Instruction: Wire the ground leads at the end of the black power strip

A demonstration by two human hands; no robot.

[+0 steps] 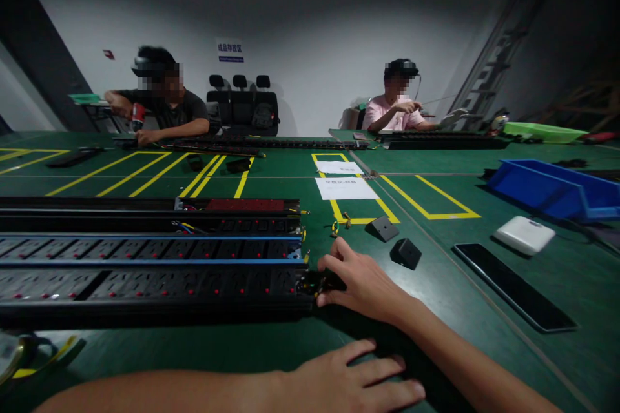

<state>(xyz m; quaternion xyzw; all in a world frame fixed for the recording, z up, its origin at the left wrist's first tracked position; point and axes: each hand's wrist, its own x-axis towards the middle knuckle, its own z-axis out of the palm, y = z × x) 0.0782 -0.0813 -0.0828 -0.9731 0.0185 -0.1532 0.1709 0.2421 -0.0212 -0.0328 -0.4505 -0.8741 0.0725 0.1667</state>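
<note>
My right hand (356, 277) is at the right end of the nearest black power strip (179, 285), thumb and fingers pinched around a short wire (318, 285) there; the fingers partly hide it. My left hand (358, 377) lies palm down on the green table in front, fingers spread, holding nothing. Behind the nearest strip lies a blue-edged power strip (150, 250) with a row of sockets and red dots. Farther back are a strip with black sockets (252, 226) and one with a red section (245, 205). Two black end caps (382, 228) lie beyond my right hand.
A phone (513, 285), a white case (524, 235) and a blue bin (557, 190) occupy the right side. Paper sheets (346, 188) lie mid-table. A roll of tape (12, 355) is at the near left. Across the table, one person holds a red drill (138, 116); another person (394, 106) sits right.
</note>
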